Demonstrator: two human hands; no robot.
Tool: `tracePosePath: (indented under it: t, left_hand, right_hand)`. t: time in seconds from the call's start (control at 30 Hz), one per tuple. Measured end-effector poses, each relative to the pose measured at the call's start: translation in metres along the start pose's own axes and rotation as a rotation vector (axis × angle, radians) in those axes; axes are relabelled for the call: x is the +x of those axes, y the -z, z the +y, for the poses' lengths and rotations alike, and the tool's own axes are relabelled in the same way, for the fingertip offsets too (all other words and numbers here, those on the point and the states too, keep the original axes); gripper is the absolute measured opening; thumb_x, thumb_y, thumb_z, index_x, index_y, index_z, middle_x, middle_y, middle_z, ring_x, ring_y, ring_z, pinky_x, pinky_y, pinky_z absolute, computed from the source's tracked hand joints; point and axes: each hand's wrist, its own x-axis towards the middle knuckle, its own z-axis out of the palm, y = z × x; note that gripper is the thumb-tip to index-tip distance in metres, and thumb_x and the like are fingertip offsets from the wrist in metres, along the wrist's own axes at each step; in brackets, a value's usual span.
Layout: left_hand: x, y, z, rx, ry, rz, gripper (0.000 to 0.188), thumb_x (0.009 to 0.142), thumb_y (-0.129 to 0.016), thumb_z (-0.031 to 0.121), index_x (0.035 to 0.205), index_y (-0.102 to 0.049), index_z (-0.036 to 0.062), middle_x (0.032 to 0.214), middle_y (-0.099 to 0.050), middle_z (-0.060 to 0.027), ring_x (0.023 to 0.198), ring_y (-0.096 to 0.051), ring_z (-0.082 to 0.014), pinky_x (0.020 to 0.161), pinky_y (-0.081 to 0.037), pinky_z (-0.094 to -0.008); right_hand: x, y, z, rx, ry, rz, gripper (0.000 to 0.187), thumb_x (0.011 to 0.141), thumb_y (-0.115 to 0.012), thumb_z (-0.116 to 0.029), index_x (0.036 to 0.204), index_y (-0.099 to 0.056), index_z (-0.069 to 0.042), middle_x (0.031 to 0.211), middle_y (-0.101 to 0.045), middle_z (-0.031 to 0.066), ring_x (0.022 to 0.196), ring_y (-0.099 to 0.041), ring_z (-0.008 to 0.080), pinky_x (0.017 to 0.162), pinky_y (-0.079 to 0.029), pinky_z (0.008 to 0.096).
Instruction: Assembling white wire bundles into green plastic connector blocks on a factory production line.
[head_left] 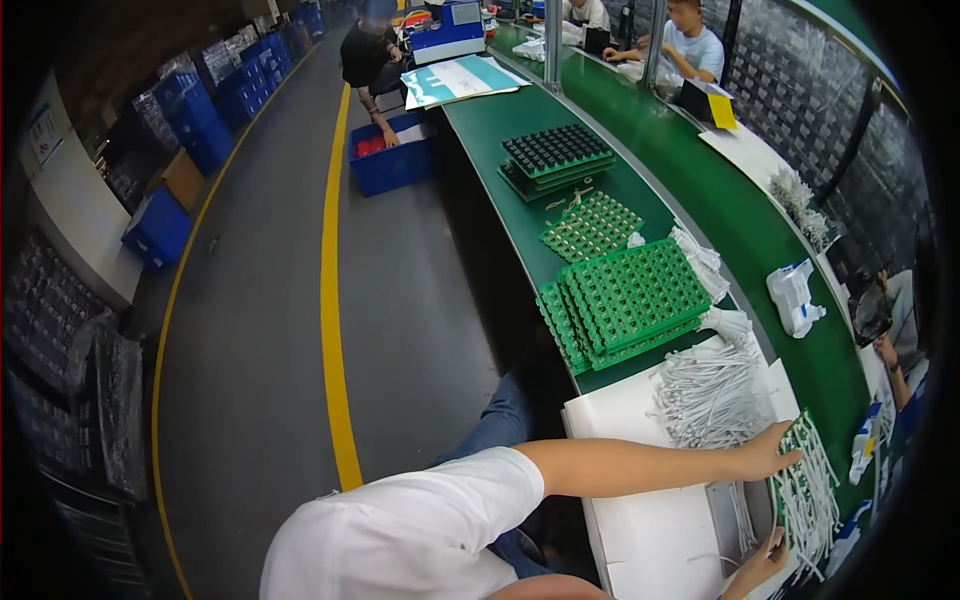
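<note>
My left hand [768, 453] grips the upper edge of a green circuit board panel [780, 495] with many white wire leads [812, 500] hanging over its face. Lower down, my right hand [762, 566] has its fingers closed at the panel's near edge. Just left of the panel, a pile of loose white wire leads [708, 395] lies on a white board [635, 415]. More leads lie in a grey metal tray [722, 520] beside the panel. Beyond the pile rests a stack of green perforated panels [640, 295].
Farther up the green bench are a single green panel [595, 225] and panels with black parts [558, 150]. A green conveyor [745, 220] runs along the right, carrying a white bundle [796, 298]. At the far end, a person [370, 50] reaches into a blue bin [400, 165]; others sit across.
</note>
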Motion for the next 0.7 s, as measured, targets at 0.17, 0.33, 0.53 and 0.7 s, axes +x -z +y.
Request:
tracePosePath:
  t: [0.17,0.33,0.53,0.7]
  left_hand:
    - [0.001,0.01,0.001,-0.082,-0.051,-0.057,0.051,0.091,-0.063,0.026,0.128,-0.047,-0.0054,0.122,-0.057,-0.0241,0.115,-0.054,-0.032,0.1,-0.04,-0.0377]
    - [0.004,0.008,0.0,-0.184,0.005,-0.081,0.039,0.088,-0.066,0.017,0.118,-0.054,-0.0046,0.112,-0.063,-0.0181,0.105,-0.057,-0.0257,0.094,-0.044,-0.0355]
    - [0.002,0.014,0.012,-0.169,0.049,-0.132,0.035,0.09,-0.065,0.018,0.115,-0.055,-0.0045,0.104,-0.066,-0.0131,0.096,-0.058,-0.0188,0.087,-0.047,-0.0324]
    - [-0.002,0.016,0.016,-0.221,0.077,-0.134,0.038,0.09,-0.066,0.021,0.119,-0.055,-0.0025,0.105,-0.064,-0.0113,0.095,-0.058,-0.0178,0.086,-0.047,-0.0306]
  right_hand:
    - [0.01,-0.002,-0.021,-0.096,-0.236,-0.155,0.041,0.099,-0.057,-0.03,0.092,-0.063,0.009,0.076,-0.061,0.009,0.065,-0.051,0.0122,0.056,-0.04,0.0285]
    - [0.0,0.022,-0.075,-0.402,0.122,-0.346,0.048,0.08,-0.06,-0.01,0.127,-0.056,-0.001,0.117,-0.06,0.0291,0.106,-0.06,0.0402,0.094,-0.046,0.0429]
    - [0.002,0.027,-0.094,-0.523,0.235,-0.366,0.045,0.086,-0.061,-0.022,0.123,-0.058,0.003,0.116,-0.061,0.0285,0.104,-0.06,0.0391,0.094,-0.045,0.0433]
    - [0.001,0.015,-0.057,0.074,-0.222,-0.133,0.059,0.091,-0.062,-0.047,0.095,-0.066,0.012,0.095,-0.067,0.0279,0.079,-0.06,0.0334,0.074,-0.049,0.041]
